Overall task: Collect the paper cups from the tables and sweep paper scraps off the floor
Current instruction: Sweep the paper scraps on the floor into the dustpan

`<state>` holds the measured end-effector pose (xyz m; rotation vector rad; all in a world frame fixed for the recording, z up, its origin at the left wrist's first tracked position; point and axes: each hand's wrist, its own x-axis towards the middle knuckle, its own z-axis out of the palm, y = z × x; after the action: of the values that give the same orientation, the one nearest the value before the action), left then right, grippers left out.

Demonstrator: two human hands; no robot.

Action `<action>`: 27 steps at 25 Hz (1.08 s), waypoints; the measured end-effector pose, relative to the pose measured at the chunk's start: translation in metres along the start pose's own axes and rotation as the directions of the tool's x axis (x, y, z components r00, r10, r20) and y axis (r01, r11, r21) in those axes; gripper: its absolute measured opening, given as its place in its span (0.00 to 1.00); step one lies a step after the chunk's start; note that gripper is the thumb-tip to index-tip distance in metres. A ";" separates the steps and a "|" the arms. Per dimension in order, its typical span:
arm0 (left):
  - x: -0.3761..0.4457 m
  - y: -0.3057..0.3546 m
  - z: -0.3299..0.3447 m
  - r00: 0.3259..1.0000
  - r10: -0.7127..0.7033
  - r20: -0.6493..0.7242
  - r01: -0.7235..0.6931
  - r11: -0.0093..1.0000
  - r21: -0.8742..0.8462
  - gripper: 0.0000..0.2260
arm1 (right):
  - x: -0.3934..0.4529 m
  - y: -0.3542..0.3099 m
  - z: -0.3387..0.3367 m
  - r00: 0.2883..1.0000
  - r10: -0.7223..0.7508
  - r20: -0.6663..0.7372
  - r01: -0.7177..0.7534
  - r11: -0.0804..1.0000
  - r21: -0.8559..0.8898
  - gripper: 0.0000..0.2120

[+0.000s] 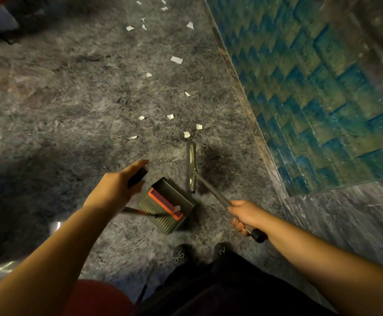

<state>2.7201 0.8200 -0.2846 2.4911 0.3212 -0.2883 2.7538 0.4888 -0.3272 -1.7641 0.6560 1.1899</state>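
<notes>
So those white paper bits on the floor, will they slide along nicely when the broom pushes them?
Probably not all. The paper scraps look thin and light, so some may flutter or flip aside. The floor looks smooth, which should help them slide, though flat ones could slip under the broom head.

white scraps point(176, 60), grey marbled floor point(60, 99)

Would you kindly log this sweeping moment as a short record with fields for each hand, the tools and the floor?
left hand: shut on dustpan handle
right hand: shut on broom handle
dustpan: on the floor in front of the feet, one white scrap by its orange comb
broom head: on the floor beyond the dustpan
paper scraps: scattered ahead on the grey carpet
blue-green tiled panel: to the right
</notes>
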 end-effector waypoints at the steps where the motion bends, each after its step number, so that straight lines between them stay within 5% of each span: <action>1: 0.006 0.003 -0.002 1.000 0.000 -0.011 0.000 1.000 -0.013 0.25 | 0.003 -0.007 -0.002 1.000 -0.002 -0.006 0.002 1.000 0.017 0.13; 6: 0.054 0.024 -0.016 0.998 0.006 -0.061 -0.008 0.999 -0.038 0.25 | 0.020 -0.054 -0.018 0.999 -0.047 -0.019 0.049 0.993 0.106 0.07; 10: 0.112 0.039 -0.021 0.992 0.044 -0.115 -0.047 0.999 -0.025 0.26 | 0.053 -0.105 -0.042 0.997 -0.070 -0.025 0.072 0.993 0.091 0.13; 27: 0.414 0.082 -0.058 0.993 -0.119 0.029 0.117 0.991 0.065 0.28 | 0.229 -0.383 -0.198 0.997 -0.054 -0.060 0.047 0.994 -0.102 0.09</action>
<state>3.1440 0.8568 -0.3088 2.5309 0.4527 -0.3932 3.2404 0.5050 -0.3632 -1.8974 0.5932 1.1548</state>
